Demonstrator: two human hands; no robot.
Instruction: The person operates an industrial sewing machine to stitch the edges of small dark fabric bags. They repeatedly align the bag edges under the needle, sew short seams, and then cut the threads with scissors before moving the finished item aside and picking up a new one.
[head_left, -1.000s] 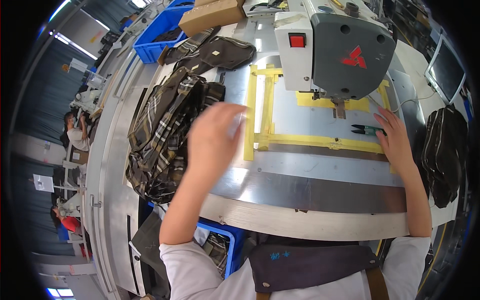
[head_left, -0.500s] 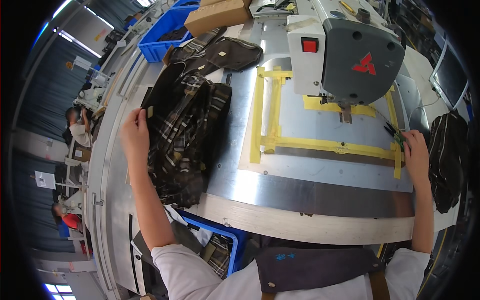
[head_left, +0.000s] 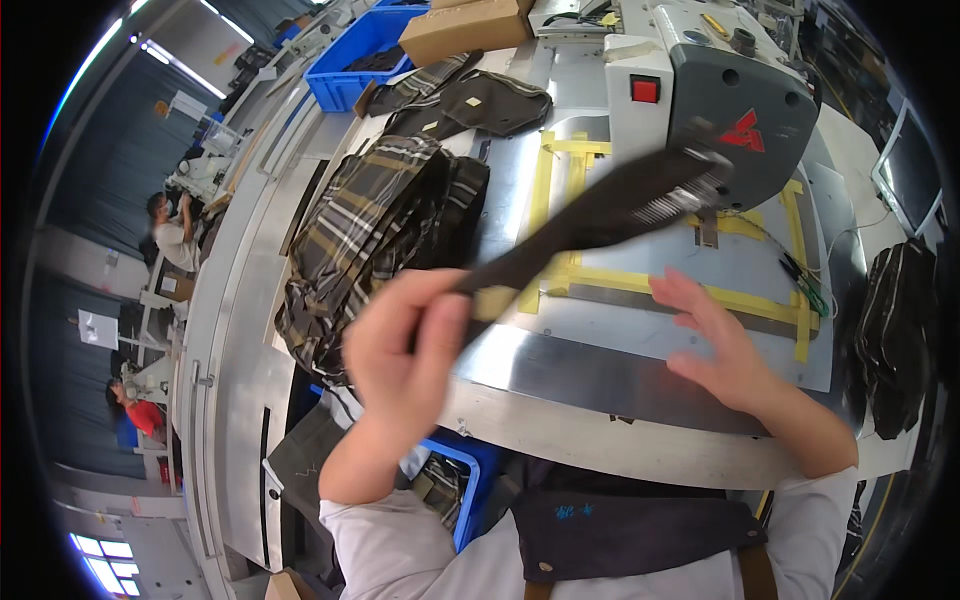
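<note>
My left hand (head_left: 410,350) pinches one end of a dark fabric piece (head_left: 590,215). The piece stretches up and right across the machine's metal plate, blurred by motion, with a pale yellowish patch close to my fingers. Over the plate, my right hand (head_left: 715,345) is open, fingers apart and holding nothing. Small thread snips (head_left: 805,285) with green handles lie on the plate's right side beside yellow tape. Left of the plate rests a pile of plaid fabric pieces (head_left: 365,220). The grey and white sewing machine head (head_left: 735,120) stands beyond my hands.
At the far left are a blue crate (head_left: 325,85) and a cardboard box (head_left: 465,32). Dark folded fabric (head_left: 893,330) lies at the right edge. Below the table's front edge sits a blue bin (head_left: 465,480) with plaid fabric. Two people work in the left background.
My left hand has lifted the dark piece off the pile and carried it rightward over the plate. My right hand has let go of the snips and moved left, opening.
</note>
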